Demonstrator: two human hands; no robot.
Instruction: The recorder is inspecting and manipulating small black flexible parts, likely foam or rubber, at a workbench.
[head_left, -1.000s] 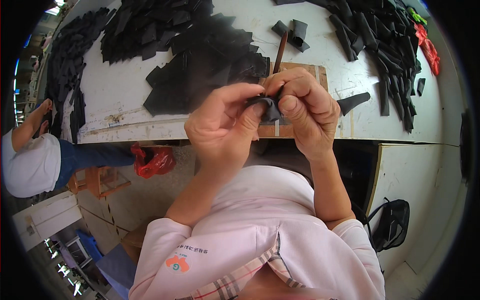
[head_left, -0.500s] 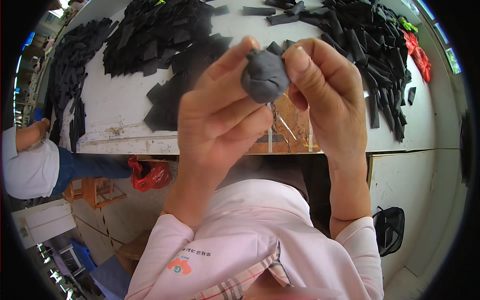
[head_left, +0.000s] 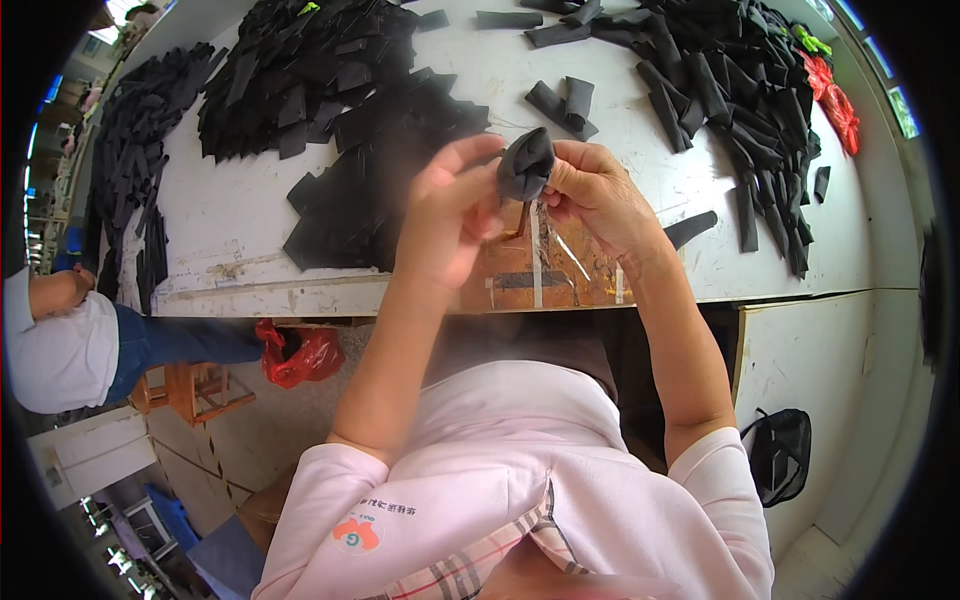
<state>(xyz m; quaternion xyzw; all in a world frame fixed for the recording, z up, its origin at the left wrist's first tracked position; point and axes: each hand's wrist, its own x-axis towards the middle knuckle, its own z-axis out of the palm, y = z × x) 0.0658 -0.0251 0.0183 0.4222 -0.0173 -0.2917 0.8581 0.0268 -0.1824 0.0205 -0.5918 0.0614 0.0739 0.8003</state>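
Note:
A dark grey-black fabric tube (head_left: 526, 165), folded into a rounded cup shape, is over the table's near part. My right hand (head_left: 600, 190) pinches its right side between thumb and fingers. At its left side is my left hand (head_left: 445, 205), smeared by motion, with its fingers apart; whether the fingertips touch the fabric is hard to tell. Just below the fabric a short brown rod (head_left: 523, 218) rises from a worn brown board (head_left: 515, 265) at the table edge. The fabric hides the rod's upper end.
Flat black pieces (head_left: 350, 200) are heaped left of my hands. Rolled black tubes (head_left: 740, 110) pile up on the right, beside a red plastic bag (head_left: 835, 105). Two tubes (head_left: 565, 105) lie beyond my hands. Another person (head_left: 65, 340) is at the far left.
Both hands have lowered toward the board with the fabric piece, which has turned so its hollow shows. My left fingers have spread from their earlier pinch. A loose tube now shows beside my right wrist.

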